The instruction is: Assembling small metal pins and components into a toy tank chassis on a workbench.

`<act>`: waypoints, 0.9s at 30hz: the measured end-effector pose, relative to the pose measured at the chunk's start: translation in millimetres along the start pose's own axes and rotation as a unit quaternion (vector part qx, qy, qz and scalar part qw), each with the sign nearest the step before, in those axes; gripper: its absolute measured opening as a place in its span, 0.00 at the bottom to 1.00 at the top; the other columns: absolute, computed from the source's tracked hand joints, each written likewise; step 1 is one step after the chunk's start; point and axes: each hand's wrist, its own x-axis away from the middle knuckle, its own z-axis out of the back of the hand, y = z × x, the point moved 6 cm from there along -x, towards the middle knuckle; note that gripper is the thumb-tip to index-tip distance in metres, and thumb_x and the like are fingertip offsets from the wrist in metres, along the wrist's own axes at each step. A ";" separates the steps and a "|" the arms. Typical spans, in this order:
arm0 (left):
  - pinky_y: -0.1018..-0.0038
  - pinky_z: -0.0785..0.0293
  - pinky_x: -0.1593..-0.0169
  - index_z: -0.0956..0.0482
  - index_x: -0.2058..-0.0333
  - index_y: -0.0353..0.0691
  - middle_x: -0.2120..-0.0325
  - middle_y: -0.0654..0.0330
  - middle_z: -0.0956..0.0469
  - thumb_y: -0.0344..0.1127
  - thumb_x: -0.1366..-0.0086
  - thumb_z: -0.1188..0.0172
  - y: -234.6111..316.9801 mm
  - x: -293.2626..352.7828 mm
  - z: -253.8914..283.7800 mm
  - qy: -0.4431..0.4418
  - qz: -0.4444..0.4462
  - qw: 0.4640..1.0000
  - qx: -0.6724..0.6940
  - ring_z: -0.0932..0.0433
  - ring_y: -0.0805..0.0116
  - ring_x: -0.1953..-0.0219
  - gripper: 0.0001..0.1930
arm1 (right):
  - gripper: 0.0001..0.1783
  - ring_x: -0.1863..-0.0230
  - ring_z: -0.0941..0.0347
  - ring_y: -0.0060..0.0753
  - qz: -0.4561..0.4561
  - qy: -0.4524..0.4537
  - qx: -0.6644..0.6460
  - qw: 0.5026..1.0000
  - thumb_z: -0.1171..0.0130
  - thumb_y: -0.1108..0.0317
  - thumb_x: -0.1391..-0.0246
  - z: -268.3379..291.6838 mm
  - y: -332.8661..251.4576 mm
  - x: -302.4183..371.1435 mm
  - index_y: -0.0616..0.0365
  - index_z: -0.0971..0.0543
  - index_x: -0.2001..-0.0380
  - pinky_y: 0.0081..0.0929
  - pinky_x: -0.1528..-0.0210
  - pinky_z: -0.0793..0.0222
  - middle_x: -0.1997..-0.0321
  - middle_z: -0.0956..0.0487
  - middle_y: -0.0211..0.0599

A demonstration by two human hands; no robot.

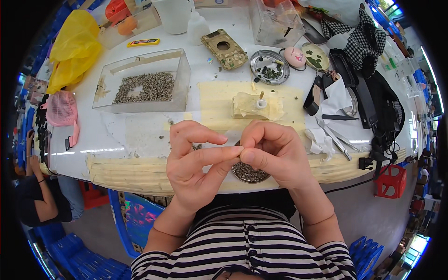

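My left hand (193,163) and my right hand (275,156) meet over the near edge of the table, fingertips touching. Each hand pinches with thumb and forefinger at the same spot; whatever is between them is too small and covered to make out. Under my right hand sits a round dish (254,182) of small metallic pieces (249,172), partly hidden by the fingers. Just beyond the hands stands a tape-covered block (240,107) carrying a white ring (261,104) and an upright brownish peg (262,95).
A clear box (181,86) of small metal pieces stands left. Farther back are a camouflage toy tank body (234,59) and a metal dish (252,70) with dark green pieces. Tweezers (337,142) and a white cloth (319,141) lie right. Another person's arm (45,198) shows far left.
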 end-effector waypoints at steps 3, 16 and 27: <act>0.69 0.34 0.54 0.11 0.64 0.49 0.64 0.66 0.22 0.28 0.50 0.26 0.7 0.2 0.4 0.007 -0.003 1.000 -0.014 0.31 0.64 0.58 0.13 | 0.06 0.73 0.33 0.07 0.003 0.007 0.007 1.000 0.34 0.74 0.41 -0.2 -0.2 0.3 0.61 0.22 0.68 0.10 0.73 0.40 0.71 0.25 0.20; 0.68 0.33 0.54 0.13 0.66 0.46 0.65 0.66 0.22 0.24 0.52 0.26 9.0 0.3 1.5 0.041 -0.040 0.990 -0.132 0.30 0.62 0.59 0.14 | 0.08 0.66 0.25 0.21 0.230 0.069 0.237 0.941 0.35 0.78 0.45 0.8 -25.7 9.3 0.65 0.17 0.61 0.18 0.64 0.29 0.64 0.22 0.36; 0.69 0.34 0.55 0.12 0.65 0.47 0.65 0.66 0.22 0.25 0.53 0.26 7.0 0.7 3.2 0.042 -0.037 0.994 -0.096 0.30 0.63 0.60 0.14 | 0.09 0.71 0.24 0.24 0.229 0.056 0.302 0.924 0.33 0.79 0.49 -6.1 -19.1 9.0 0.62 0.14 0.62 0.20 0.69 0.30 0.68 0.20 0.37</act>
